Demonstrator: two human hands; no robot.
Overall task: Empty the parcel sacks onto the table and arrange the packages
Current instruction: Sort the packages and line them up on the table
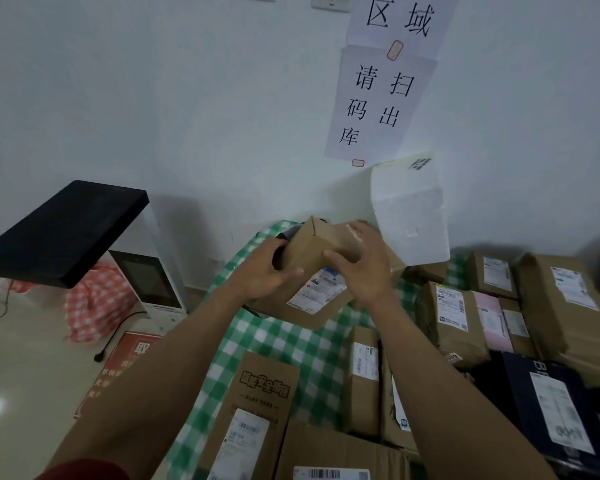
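As I lean over the green-checked table (291,344), the small box (321,245) is up in both my hands, tilted, one corner aimed at the wall. My left hand (262,271) wraps the left end, thumb pressed along the lower front edge. My right hand (366,268) clamps the right end, fingers over the top, thumb on the front face. It's a firm two-handed hold, both grips closed tight on cardboard.

The box hangs just above a bigger labelled box (314,299) that lies flat toward the far side of the table, near the wall. I can't tell whether the two touch.

Behind my right hand a white foam box (409,213) leans against the wall, under the paper signs (381,102). To my right the table is packed with brown boxes (458,317) side by side, labels up, and a dark parcel (548,403) sits nearer me. Close in front lies a printed box (257,410), label facing me.

Off to my left a black panel (59,230) juts out above a white machine (153,282). A red sack (97,303) slumps on the floor just beside that machine.
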